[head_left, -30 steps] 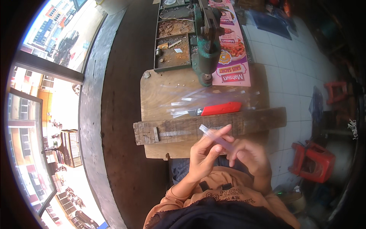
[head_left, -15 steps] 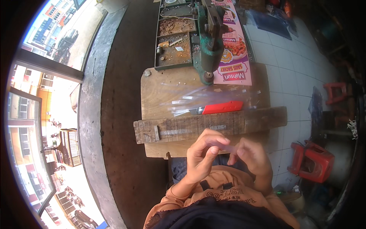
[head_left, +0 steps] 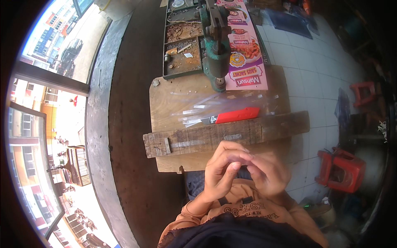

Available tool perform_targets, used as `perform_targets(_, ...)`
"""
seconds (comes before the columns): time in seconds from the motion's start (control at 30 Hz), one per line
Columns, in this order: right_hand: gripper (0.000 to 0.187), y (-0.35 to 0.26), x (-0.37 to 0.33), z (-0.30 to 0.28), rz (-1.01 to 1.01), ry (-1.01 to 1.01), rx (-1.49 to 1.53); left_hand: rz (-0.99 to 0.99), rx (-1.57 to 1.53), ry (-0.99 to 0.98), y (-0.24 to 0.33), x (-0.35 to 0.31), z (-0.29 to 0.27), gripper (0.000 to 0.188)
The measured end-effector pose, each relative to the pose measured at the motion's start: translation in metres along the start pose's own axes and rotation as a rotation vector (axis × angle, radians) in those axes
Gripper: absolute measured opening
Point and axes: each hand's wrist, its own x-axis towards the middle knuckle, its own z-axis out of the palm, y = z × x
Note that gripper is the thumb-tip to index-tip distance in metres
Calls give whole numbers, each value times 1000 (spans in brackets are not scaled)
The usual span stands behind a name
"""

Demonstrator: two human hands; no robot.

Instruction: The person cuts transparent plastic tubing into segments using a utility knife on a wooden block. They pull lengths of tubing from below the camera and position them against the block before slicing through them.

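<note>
glare: window (head_left: 51,79) left, overexposed | far right: dim | right of the hands (head_left: 269,175): blurred | edges: bent, black

From where I sit, the plastic piece (head_left: 239,159) shows only as a thin, translucent sliver with a faint purple tint. I see it between the thumb and bent fingers of the left hand (head_left: 223,170), with the right hand (head_left: 269,174) curled close against its other side. It sits near the close edge of the bench (head_left: 190,164). The fingers hide most of it, so I cannot tell its full length or exact tilt.
</note>
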Motion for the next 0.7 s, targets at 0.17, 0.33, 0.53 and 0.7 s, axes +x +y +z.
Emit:
perform_targets(0.17, 34, 1, -1, -1, -66, -11, -142, -11, -32, 66, -5, -2, 3, 32)
perform_targets(0.33, 35, 3, 0, -3, -54, -34, -113, 32, -18, 113, -6, -1, 7, 35)
perform_targets(0.53, 35, 5, 0, -3, -20, -40, -37, 69, 23, 113, -15, -5, 5, 40)
perform_targets(0.7, 35, 4, 4, -5, -21, -84, -21, 161, -201, 286, -15, -5, 18, 37)
